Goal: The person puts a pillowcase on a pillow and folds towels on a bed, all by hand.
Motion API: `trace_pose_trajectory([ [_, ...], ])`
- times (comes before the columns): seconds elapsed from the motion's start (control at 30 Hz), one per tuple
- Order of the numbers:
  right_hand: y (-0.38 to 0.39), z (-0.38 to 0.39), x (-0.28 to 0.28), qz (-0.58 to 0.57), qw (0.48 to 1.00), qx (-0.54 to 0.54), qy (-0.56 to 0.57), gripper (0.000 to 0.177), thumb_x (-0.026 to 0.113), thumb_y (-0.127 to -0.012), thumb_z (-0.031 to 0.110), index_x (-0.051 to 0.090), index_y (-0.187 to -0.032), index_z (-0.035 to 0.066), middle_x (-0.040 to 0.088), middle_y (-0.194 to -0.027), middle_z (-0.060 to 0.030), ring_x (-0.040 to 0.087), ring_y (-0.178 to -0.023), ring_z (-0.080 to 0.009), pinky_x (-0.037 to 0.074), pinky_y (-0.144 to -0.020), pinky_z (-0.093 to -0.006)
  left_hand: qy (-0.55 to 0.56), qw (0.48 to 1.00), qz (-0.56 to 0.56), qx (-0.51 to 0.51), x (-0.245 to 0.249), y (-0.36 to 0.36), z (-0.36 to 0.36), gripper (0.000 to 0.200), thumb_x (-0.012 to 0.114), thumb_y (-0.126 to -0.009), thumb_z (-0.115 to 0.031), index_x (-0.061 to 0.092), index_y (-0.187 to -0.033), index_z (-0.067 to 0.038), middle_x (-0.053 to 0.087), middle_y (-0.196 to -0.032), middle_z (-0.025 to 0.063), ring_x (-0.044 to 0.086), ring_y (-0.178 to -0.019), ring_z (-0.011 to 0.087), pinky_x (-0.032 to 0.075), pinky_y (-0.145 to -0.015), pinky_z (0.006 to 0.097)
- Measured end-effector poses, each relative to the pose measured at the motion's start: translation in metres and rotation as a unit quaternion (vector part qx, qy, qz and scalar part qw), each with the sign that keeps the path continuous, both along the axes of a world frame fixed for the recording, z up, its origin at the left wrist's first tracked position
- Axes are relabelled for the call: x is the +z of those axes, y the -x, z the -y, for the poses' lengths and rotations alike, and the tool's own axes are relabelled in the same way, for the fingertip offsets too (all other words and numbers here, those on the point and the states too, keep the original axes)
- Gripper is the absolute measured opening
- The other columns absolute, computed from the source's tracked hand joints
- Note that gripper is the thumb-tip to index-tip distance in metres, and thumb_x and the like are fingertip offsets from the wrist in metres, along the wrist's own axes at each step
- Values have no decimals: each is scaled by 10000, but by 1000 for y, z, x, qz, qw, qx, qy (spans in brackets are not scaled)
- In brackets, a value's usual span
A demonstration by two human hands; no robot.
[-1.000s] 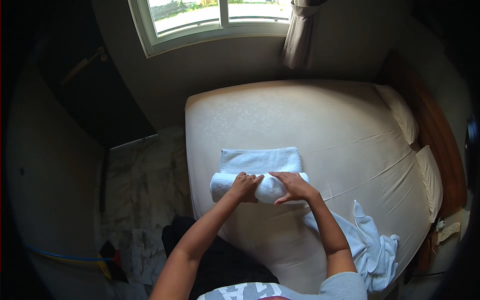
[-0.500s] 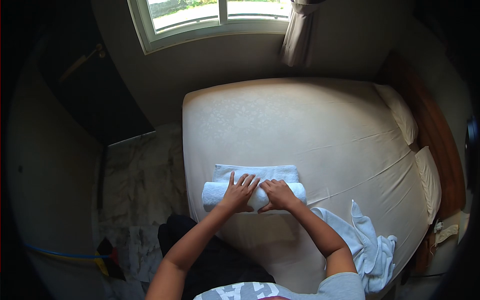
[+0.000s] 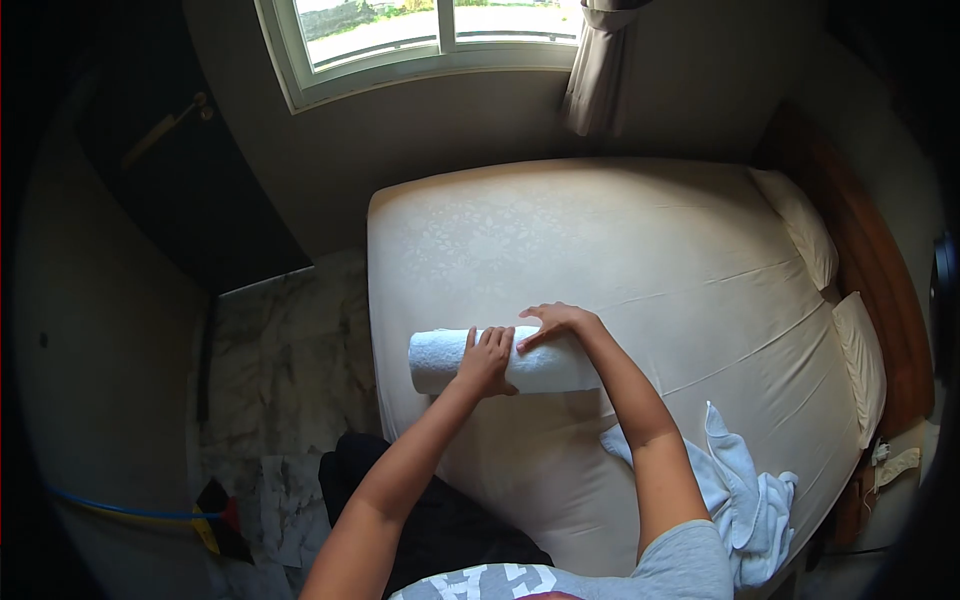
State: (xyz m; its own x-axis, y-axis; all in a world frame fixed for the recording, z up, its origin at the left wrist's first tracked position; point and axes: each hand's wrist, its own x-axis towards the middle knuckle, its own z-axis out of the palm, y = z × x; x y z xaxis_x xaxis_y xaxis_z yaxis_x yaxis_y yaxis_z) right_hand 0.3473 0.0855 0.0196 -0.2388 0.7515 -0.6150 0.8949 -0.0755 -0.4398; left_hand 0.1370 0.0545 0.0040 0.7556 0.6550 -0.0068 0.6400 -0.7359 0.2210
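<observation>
A white towel [image 3: 440, 362], wound into a thick roll, lies across the near part of the bed. My left hand [image 3: 487, 364] grips the middle of the roll, fingers over its top and thumb on the near side. Above the roll's far edge, to the right, is my right hand [image 3: 558, 322], its thumb and fingers apart and the thumb close by the towel. A second, crumpled white towel [image 3: 735, 490] is heaped on the bed to the right of my right arm.
The bed [image 3: 560, 240] has a cream fitted sheet, with pillows [image 3: 858, 365] against a wooden headboard [image 3: 880, 300] on the right. Beyond it are a window [image 3: 440, 60] and a tied curtain [image 3: 600, 75]. A dark door [image 3: 180, 170] and a marbled floor [image 3: 290, 350] lie left.
The roll has moved away from me, taking up the flat towel end that showed beyond it. My right hand has lifted from the roll's top toward its far side; my left hand stays on it.
</observation>
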Motion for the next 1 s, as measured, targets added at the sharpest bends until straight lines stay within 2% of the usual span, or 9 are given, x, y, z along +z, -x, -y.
trace_pose_trajectory([
  [0.1, -16, 2, 14, -117, 976, 3, 182, 1080, 726, -565, 642, 269, -1411, 148, 394, -1367, -140, 394, -1242, -317, 337, -1014, -460, 65, 996, -20, -52, 7, -5, -25, 1094, 786, -466, -499, 341, -1323, 15, 479, -1252, 176, 432, -1200, 315, 249, -1046, 500],
  [0.3, -40, -17, -8, -92, 965, 45, 243, 1109, 755, -579, 596, 191, -1430, 164, 351, -1391, -164, 417, -1220, -350, 365, -984, -483, 83, 995, -25, -58, 2, -7, -38, 1063, 757, -479, -509, 350, -1331, -21, 459, -1287, 171, 422, -1219, 299, 241, -1056, 468],
  [0.4, -34, -17, -5, -46, 964, -2, 260, 1079, 764, -577, 578, 241, -1410, 135, 381, -1359, -175, 432, -1206, -336, 381, -970, -482, 61, 995, 23, -75, 2, 0, -34, 992, 745, -510, -480, 371, -1315, -37, 482, -1256, 153, 435, -1202, 280, 255, -1055, 461],
  [0.53, -34, -18, -24, -110, 932, 45, 342, 899, 670, -654, 654, 452, -1303, 71, 519, -1242, -168, 550, -1080, -307, 436, -915, -452, 35, 993, 67, -89, 2, 8, -24, 955, 747, -523, -445, 373, -1315, -64, 463, -1284, 123, 420, -1221, 256, 241, -1071, 464],
  [0.7, -29, 8, -23, -151, 925, -9, 347, 875, 644, -671, 667, 475, -1289, 72, 525, -1239, -158, 562, -1068, -286, 446, -905, -436, 21, 989, 89, -116, 18, 18, -11, 898, 784, -532, -359, 398, -1303, -105, 432, -1330, 86, 398, -1246, 251, 193, -1082, 495],
  [0.8, -27, 31, -56, -268, 900, -33, 342, 827, 619, -722, 634, 471, -1291, 53, 522, -1247, -144, 548, -1090, -254, 437, -918, -394, -41, 975, 178, -125, 25, 35, 7, 808, 778, -576, -275, 418, -1280, -108, 446, -1322, 76, 408, -1241, 241, 181, -1078, 510],
  [0.83, -19, 54, -28, -334, 902, -29, 271, 778, 596, -773, 587, 458, -1294, 26, 514, -1260, -135, 528, -1112, -220, 418, -936, -346, -68, 965, 227, -112, 16, 45, 9, 700, 736, -658, -250, 430, -1276, -131, 457, -1312, 71, 420, -1228, 223, 172, -1081, 497],
  [0.87, -14, 70, -27, -364, 898, -55, 241, 734, 602, -827, 471, 357, -1346, 14, 517, -1236, -143, 530, -1089, -219, 447, -900, -340, -88, 952, 277, -97, 8, 55, 11, 629, 714, -685, -235, 449, -1242, -109, 483, -1277, 101, 430, -1210, 259, 196, -1069, 493],
  [1.0, -2, 138, -41, -487, 832, -190, 186, 739, 650, -802, 433, 377, -1317, -22, 505, -1244, -126, 496, -1120, -194, 413, -929, -318, -72, 919, 388, -13, -3, 77, 36, 575, 674, -715, -180, 440, -1225, -53, 481, -1252, 157, 418, -1199, 316, 262, -1037, 465],
])
